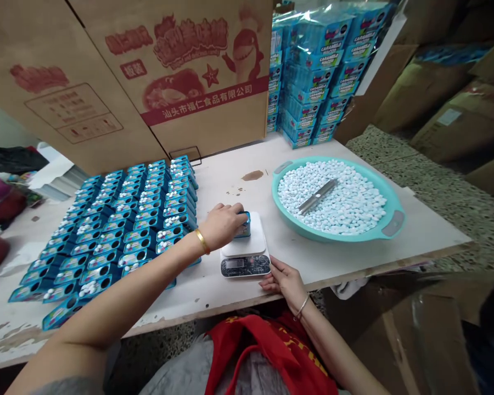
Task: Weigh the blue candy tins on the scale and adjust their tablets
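Observation:
My left hand (223,224), with a gold bangle at its wrist, grips a small blue box (243,226) on the white plate of a digital scale (247,244). The fingers of my right hand (283,278) are apart and touch the scale's front right corner. To the left, several rows of blue boxes (142,216) stand close together, many with white candies on their tops. A turquoise basin (333,236) on the right holds many small white candies (354,203), and a metal tool (319,196) lies on them.
A large printed carton (214,115) stands behind the table (230,181). Plastic-wrapped stacks of blue boxes (313,77) rise at the back right. White card pieces (57,175) lie at the far left. Brown cartons (456,115) sit on the floor at the right.

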A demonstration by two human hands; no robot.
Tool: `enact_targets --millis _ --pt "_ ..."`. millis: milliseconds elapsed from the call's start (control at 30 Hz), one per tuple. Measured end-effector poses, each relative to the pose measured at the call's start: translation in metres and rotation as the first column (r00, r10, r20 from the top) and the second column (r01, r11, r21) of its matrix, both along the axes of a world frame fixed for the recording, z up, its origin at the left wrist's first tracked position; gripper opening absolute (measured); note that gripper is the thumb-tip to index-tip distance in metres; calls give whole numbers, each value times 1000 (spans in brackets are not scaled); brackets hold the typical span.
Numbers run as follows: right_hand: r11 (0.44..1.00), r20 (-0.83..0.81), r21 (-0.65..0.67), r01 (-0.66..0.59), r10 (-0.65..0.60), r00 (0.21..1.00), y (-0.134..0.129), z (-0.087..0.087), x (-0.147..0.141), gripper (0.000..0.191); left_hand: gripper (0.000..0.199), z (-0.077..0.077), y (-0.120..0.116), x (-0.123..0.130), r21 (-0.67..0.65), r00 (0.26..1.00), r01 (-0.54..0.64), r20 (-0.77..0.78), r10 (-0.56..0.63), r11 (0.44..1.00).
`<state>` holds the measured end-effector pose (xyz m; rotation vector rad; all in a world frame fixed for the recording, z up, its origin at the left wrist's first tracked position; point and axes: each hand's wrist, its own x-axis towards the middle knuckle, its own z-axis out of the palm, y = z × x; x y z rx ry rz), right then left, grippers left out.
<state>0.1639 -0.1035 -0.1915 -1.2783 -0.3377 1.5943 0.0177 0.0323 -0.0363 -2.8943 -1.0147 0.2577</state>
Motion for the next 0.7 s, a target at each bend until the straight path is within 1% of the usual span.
enact_targets --millis 100,167,233,300,333,400,433,467,500,567,633,700 --pt "1000 14 -19 6 -6 1000 -3 0 2 71 19 -10 2 9 -19 999 32 -20 -32 999" --pt "999 20 -40 9 -8 1000 -4 2 3 69 19 -12 4 13 -38 998 48 -27 -49 998" --pt "998 29 -56 -3 5 1000 -6 4 5 68 19 -9 5 11 -41 998 64 24 -63 997" --pt "998 34 -54 -14 16 999 -8 8 8 71 26 1 3 1 -27 986 50 158 -45 998" --pt "998 32 -50 -23 25 999 -10 10 10 72 29 6 -1 -7 -22 969 13 246 -7 1000" --pt "998 25 -50 -47 49 998 -13 13 15 73 28 13 -13 -28 -64 913 -110 388 126 992" --pt "997 24 -52 -64 66 998 -14 14 18 72 25 13 -22 -39 -114 885 -175 417 207 978" --pt "995 25 -53 -85 86 996 -15 14 19 71 22 9 -33 -50 -175 866 -234 410 286 956" --pt "993 26 -51 -103 105 994 -16 14 20 70 21 2 -46 -61 -244 855 -283 373 359 928" --pt "992 27 -39 -121 122 992 -16 14 21 70 23 -23 -72 -75 -376 850 -357 249 465 855" --pt "992 28 -28 -124 125 992 -15 13 21 68 35 -53 -95 -80 -477 831 -414 150 536 775" --pt "992 39 -20 -122 123 992 -13 12 21 65 50 -80 -111 -77 -538 792 -453 123 598 711"
